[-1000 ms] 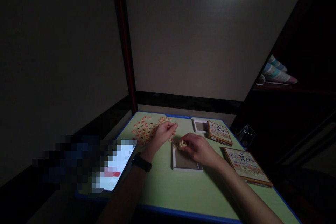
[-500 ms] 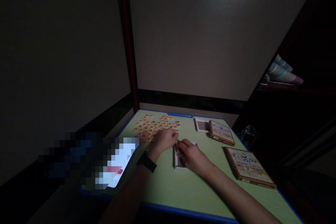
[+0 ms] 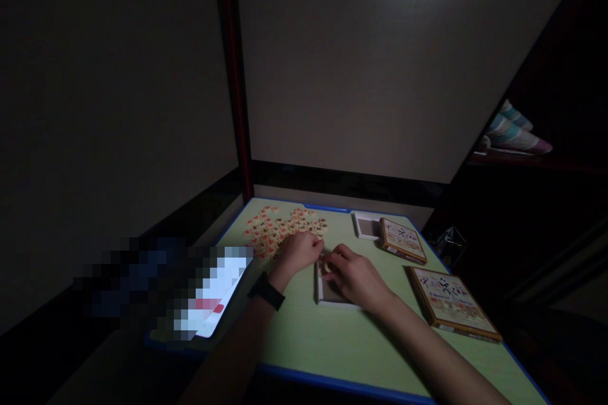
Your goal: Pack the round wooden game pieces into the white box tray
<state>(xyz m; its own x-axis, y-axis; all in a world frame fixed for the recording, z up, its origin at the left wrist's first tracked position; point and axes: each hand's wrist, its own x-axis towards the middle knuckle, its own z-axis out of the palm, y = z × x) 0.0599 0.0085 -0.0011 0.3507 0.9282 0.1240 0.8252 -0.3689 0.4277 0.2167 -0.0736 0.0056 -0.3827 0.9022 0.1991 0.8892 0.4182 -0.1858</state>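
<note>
Many round Chinese chess pieces [image 3: 266,233] with red and dark characters lie spread at the table's far left. My left hand [image 3: 299,253], with a dark watch on the wrist, is closed at the near right edge of the pieces; anything within its fingers is hidden. Just right of it, my right hand [image 3: 358,275] reaches over a shallow white box tray [image 3: 332,301] with a grey-brown bottom. Its thumb and fingers are around a pale chess piece [image 3: 327,267] above the tray's left part. The hand covers much of this tray.
A second shallow tray [image 3: 367,226] stands at the back right, beside a printed Chinese chess box lid [image 3: 403,240]. Another such lid [image 3: 453,304] lies nearer, at the right edge. A lit, blurred screen [image 3: 218,291] is at the left of the green table [image 3: 304,342]. Walls stand behind.
My right hand has shifted slightly right and its fingers have spread a little, showing the piece between them. My left hand has stayed nearly in place.
</note>
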